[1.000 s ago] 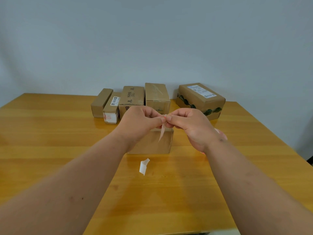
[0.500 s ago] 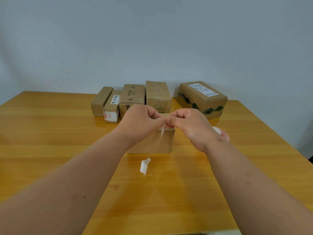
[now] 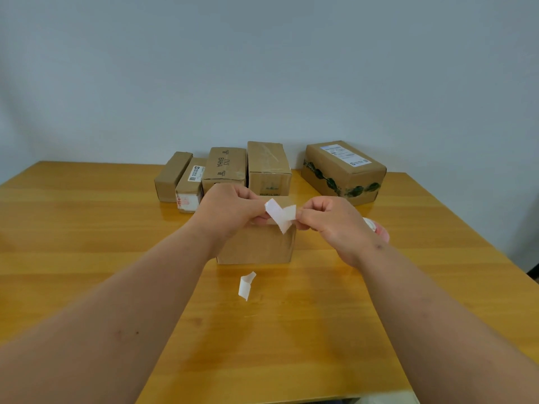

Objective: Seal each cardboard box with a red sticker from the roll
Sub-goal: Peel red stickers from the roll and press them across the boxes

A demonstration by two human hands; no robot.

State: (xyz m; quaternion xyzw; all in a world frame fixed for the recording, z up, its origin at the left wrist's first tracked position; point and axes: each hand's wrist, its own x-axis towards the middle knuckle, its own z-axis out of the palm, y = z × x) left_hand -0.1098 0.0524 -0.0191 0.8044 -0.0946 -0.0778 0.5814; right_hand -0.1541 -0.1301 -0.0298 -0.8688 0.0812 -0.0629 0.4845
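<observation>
My left hand [image 3: 230,211] and my right hand [image 3: 329,225] are held close together above a small cardboard box [image 3: 256,246] at the table's middle. Between them they pinch a white sticker strip [image 3: 280,214], each hand on one end; it shows white faces that spread apart in a V. No red face of the sticker is visible. The sticker roll [image 3: 376,227], white with a red edge, lies on the table just behind my right wrist, mostly hidden.
A curled white backing scrap [image 3: 246,285] lies on the wooden table [image 3: 87,243] in front of the small box. Several cardboard boxes [image 3: 224,167] stand in a row at the back, with a larger box [image 3: 344,170] at the back right.
The strip hung as one narrow piece between my fingertips. My hands have drawn slightly apart and its two white layers have spread open between them.
</observation>
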